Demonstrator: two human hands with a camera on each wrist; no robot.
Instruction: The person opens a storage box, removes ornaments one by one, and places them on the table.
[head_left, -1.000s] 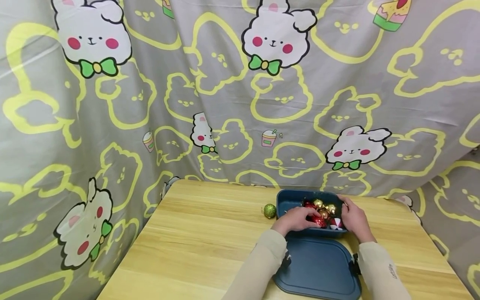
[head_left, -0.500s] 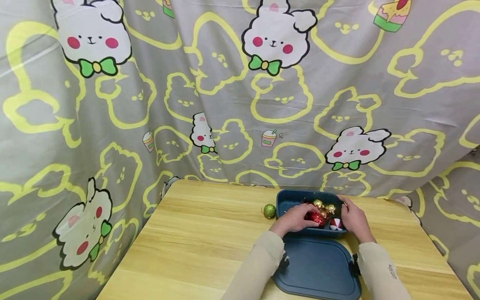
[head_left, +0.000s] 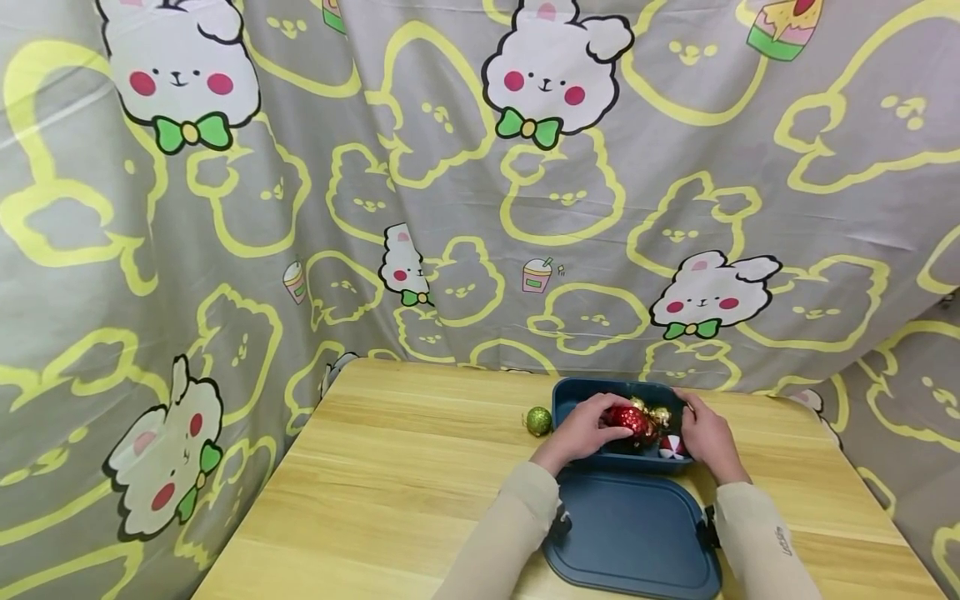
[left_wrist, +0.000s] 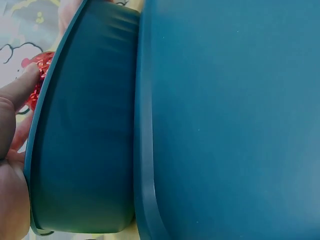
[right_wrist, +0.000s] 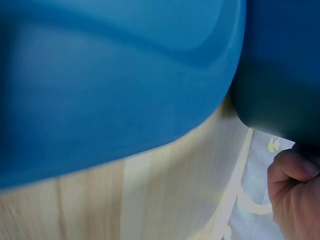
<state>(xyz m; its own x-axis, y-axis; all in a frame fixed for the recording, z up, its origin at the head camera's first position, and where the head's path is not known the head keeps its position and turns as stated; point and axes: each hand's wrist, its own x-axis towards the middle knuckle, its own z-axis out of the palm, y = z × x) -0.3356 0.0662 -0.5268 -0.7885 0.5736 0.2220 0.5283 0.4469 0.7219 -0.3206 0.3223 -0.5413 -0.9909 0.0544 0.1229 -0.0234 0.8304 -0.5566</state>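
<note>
Red ball [head_left: 628,423], pinched between the thumb and fingers of the left hand [head_left: 585,427], over the interior of the box [head_left: 637,462]. Gold balls [head_left: 661,417] and a red-and-white ball [head_left: 672,447] lie inside. The right hand [head_left: 707,437] grips the box's right end. The lid [head_left: 633,533] (same blue) lies in front on the worktop [head_left: 375,475]; a green ball [head_left: 537,422] sits just beside the left end.
</note>
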